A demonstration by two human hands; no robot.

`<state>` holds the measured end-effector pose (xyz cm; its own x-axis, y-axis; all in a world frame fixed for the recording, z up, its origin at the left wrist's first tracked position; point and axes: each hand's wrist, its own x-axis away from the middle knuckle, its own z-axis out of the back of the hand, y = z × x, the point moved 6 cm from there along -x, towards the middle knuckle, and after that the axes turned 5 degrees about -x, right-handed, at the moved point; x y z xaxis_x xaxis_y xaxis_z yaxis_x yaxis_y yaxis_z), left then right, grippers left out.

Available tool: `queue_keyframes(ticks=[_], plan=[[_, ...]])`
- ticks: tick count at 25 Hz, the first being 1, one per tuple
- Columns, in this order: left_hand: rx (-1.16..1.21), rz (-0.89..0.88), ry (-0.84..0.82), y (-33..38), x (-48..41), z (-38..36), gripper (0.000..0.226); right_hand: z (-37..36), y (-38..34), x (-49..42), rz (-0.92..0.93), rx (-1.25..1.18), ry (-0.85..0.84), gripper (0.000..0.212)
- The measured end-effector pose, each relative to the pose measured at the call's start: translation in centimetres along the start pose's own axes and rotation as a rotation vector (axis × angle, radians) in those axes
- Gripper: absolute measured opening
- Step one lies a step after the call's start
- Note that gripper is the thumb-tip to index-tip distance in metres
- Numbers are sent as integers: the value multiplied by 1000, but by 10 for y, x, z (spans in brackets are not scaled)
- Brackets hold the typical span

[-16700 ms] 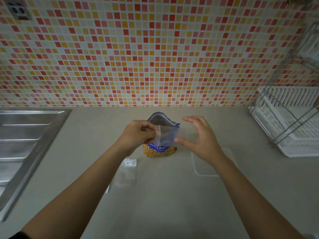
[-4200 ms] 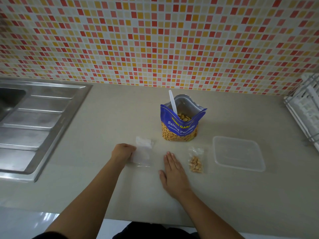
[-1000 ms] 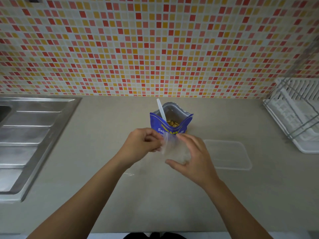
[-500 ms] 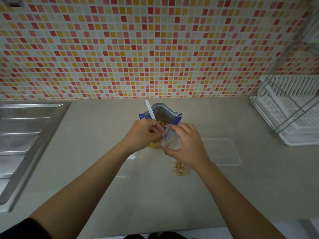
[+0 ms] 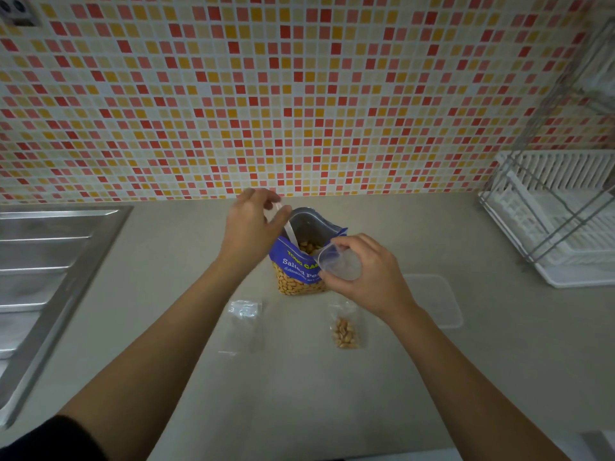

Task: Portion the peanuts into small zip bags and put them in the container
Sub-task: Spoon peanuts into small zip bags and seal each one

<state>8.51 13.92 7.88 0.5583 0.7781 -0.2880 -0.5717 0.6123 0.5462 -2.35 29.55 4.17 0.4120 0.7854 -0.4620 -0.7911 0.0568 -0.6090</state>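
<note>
A blue bag of salted peanuts (image 5: 301, 271) stands open mid-counter with a white spoon (image 5: 288, 229) sticking out of it. My left hand (image 5: 250, 227) pinches the top of the spoon's handle. Just right of the peanut bag, my right hand (image 5: 369, 277) holds a small clear zip bag (image 5: 339, 264), its mouth held open. A filled zip bag of peanuts (image 5: 345, 329) lies on the counter below my right hand. To its left lie spare empty zip bags (image 5: 244, 322). The clear plastic container (image 5: 439, 302) sits to the right, partly hidden by my right arm.
A steel sink drainboard (image 5: 50, 267) takes up the left side. A white dish rack with a wire frame (image 5: 559, 221) stands at the right. The mosaic tile wall (image 5: 299, 94) rises right behind the peanut bag.
My left hand has let go of the small zip bag and moved up to the spoon handle. My right hand now holds the opened zip bag alone, beside the peanut bag.
</note>
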Motion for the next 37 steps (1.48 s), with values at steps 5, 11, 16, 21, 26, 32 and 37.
queue_keyframes(ticks=[5,11,16,21,26,32,37], plan=[[-155,-70,-318,-1,-39,-35,31,5,10,-9,-85,-60,61,45],[-431,-304,-511,15,-33,-42,24,-4,39,-15,-284,-306,91,47],[-742,-336,-463,22,-43,-33,25,-11,44,-18,-327,-364,41,45],[-784,-375,-600,33,-25,-68,25,-11,52,-22,-347,-403,32,45],[-666,-207,-592,19,-34,-77,27,-12,61,-24,-379,-437,9,41],[-288,-9,-569,0,-43,-71,25,-12,63,-25,-385,-430,1,43],[-90,27,-467,-3,-45,-52,25,-10,58,-26,-388,-405,-8,42]])
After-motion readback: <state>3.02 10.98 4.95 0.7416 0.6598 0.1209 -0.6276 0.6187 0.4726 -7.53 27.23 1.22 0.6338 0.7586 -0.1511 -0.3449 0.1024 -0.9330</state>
